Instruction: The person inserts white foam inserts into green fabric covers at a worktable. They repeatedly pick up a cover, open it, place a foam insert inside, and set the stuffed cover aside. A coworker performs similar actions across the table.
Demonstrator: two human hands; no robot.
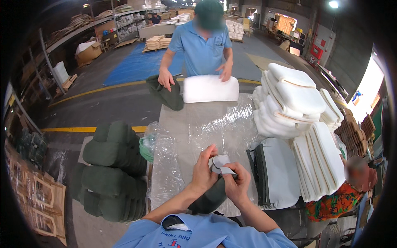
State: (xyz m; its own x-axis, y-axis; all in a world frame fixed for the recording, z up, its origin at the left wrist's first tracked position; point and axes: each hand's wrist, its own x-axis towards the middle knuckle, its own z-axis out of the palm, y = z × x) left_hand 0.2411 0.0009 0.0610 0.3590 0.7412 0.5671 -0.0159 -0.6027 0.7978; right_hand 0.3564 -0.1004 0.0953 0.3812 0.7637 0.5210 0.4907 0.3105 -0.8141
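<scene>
Above the near edge of the table, my left hand [203, 167] is closed round one side of a small white roll [220, 160], which looks like a roll of labels or tape. Fingers of my right hand [238, 182] pinch the roll's loose white end. Below both hands a dark green padded piece [210, 197] lies close against my body, partly hidden by my forearms. Across the table a co-worker in a blue shirt rests one hand by a white foam pad [211, 89] and the other on a dark green cloth cover [165, 91].
Plastic sheeting [219, 124] covers the table [173, 120]. At its right stand stacked white foam pads [295, 95] and grey-white sheets [279, 171]. Stacks of dark green cushions [109, 182] are on the left, beside crumpled clear plastic [159, 144]. Another person sits at the far right.
</scene>
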